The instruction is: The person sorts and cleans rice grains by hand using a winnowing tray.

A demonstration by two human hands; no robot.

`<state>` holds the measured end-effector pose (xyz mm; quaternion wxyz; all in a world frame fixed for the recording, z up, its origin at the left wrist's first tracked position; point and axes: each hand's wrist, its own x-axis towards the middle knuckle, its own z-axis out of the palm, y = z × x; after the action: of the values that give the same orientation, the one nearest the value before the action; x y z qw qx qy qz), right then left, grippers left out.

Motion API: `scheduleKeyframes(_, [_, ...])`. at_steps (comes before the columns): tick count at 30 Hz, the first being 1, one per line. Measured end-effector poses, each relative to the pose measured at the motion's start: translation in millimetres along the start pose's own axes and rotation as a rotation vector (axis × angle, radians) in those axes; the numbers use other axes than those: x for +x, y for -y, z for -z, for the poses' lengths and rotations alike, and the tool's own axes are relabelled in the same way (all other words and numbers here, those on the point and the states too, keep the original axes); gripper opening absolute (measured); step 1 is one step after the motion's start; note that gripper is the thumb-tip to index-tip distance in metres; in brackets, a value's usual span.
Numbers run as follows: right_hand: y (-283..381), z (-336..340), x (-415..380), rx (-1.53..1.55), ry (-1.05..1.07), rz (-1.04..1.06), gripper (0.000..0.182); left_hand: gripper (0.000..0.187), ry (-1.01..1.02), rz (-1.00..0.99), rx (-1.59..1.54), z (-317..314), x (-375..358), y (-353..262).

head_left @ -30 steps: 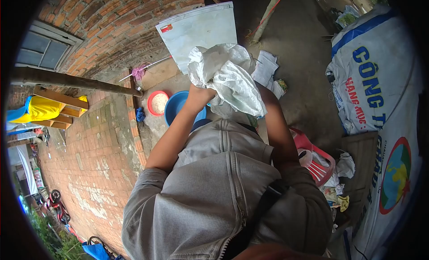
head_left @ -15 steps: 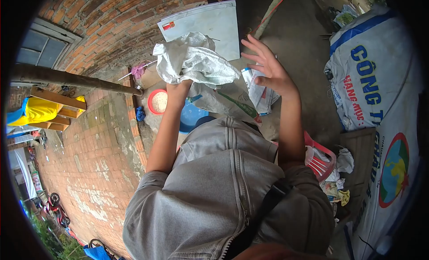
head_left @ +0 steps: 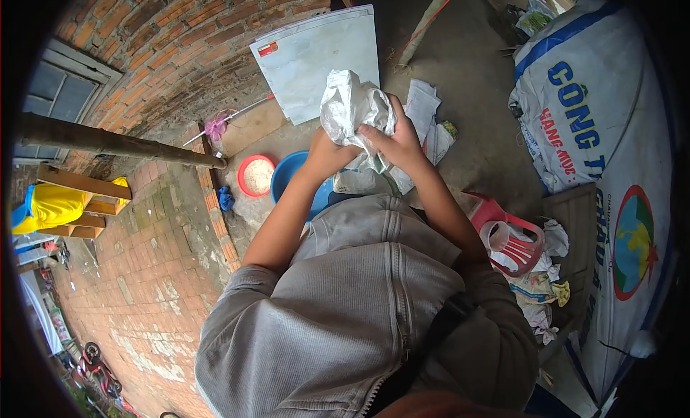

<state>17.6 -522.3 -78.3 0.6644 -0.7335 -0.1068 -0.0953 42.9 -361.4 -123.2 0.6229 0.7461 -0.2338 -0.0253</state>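
Observation:
A crumpled white woven sack (head_left: 348, 107) is bunched up in front of my body, its top bulging above my fingers. My left hand (head_left: 327, 158) is closed around the lower left of the bundle. On the other side my right hand (head_left: 401, 140) grips it, the thumb pressed across the front. Folds of the sack hide several fingertips. Below the hands, more pale sack material (head_left: 363, 181) lies near my waist, partly covered by my arms. A blue basin (head_left: 282, 177) stands beside my left forearm.
A red bowl (head_left: 241, 177) of pale grains sits left of the basin. White panels (head_left: 309, 58) lean ahead, with flattened sacks (head_left: 422, 102) to their right. A red plastic chair (head_left: 528, 256) and a large printed sack (head_left: 575, 130) stand right. A wooden pole (head_left: 122, 141) crosses the left.
My right hand, raised and spread apart before, has come inward and now grips the sack. The sack has moved right and is bunched smaller, with my left hand still on it.

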Motion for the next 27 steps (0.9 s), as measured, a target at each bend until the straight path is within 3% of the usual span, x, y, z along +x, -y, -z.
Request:
scheduleKeyframes(4, [3.4,-13.8,-4.8,-0.147,-0.056,0.029,0.035,0.044,0.023,-0.001,-0.010,6.3,-9.9,1.1])
scheduleKeyframes(12, [9.2,-36.6,-10.4,-0.354,-0.153,-0.020,0.027,0.048,0.158,0.037,-0.038,22.0,-20.7,5.0])
scheduleKeyframes(15, [5.4,-37.8,-8.8,-0.405,-0.155,0.051,0.028,0.048,0.155,0.007,-0.045,26.1,-19.3,3.1])
scheduleKeyframes(18, [6.3,-36.4,-4.9,-0.341,-0.125,-0.060,0.029,0.046,0.090,-0.015,0.007,30.8,-15.6,-4.8])
scheduleKeyframes(21, [3.7,-29.8,1.3,-0.071,-0.052,-0.180,0.035,0.046,0.061,-0.027,0.039,32.4,-11.5,0.9])
scheduleKeyframes(24, [0.8,-14.2,8.0,0.024,0.082,-0.280,0.056,0.047,0.022,0.039,0.060,33.3,-7.1,1.9])
scheduleKeyframes(27, [-0.6,0.3,15.1,0.146,0.133,-0.207,0.060,0.047,-0.023,0.080,0.101,35.6,1.9,16.1])
